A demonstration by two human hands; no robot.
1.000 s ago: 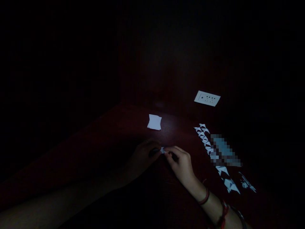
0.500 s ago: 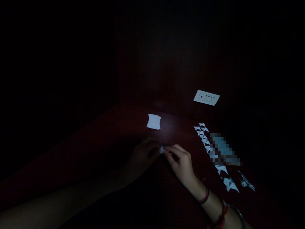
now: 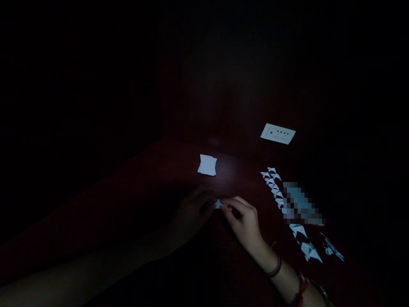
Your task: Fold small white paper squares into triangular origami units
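Left hand [image 3: 191,213] and right hand [image 3: 244,221] both pinch a small paper piece [image 3: 218,204], just nearside of the paper square [image 3: 207,165]; grip unchanged from earlier

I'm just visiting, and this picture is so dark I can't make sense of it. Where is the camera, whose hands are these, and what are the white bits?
No machine here: the camera sits on a person's head, looking down at their own bare hands. The left hand and right hand meet and pinch one small white paper piece between the fingertips, over a dark reddish table. Beyond lies a white paper square. To the right runs a row of folded paper triangles. The white plate on the wall looks like a socket.
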